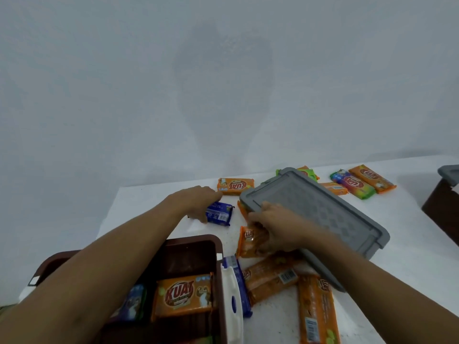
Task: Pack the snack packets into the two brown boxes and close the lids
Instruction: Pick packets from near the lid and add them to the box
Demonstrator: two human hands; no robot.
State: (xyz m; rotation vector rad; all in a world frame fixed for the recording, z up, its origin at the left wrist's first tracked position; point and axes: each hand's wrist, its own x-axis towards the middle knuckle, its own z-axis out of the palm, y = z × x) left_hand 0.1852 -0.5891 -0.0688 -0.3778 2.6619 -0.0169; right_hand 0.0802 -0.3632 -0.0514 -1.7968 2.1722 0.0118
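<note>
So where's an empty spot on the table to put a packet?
Bare table left of the blue packet, and a wider patch between the grey lid and the far-right brown box. Crowded: orange packets between the near brown box and lid.

The brown box (196, 244) is smooth, glossy moulded plastic with a shiny white plastic latch (232, 291), while the grey lid (318, 214) is matt plastic, its top embossed in a fine chequered texture. The blue packet (219, 214), the orange packet (249, 242) and the KUAT packet (183, 296) are glossy, crinkly printed film. The white counter (385, 256) looks matt and faintly speckled.
</note>
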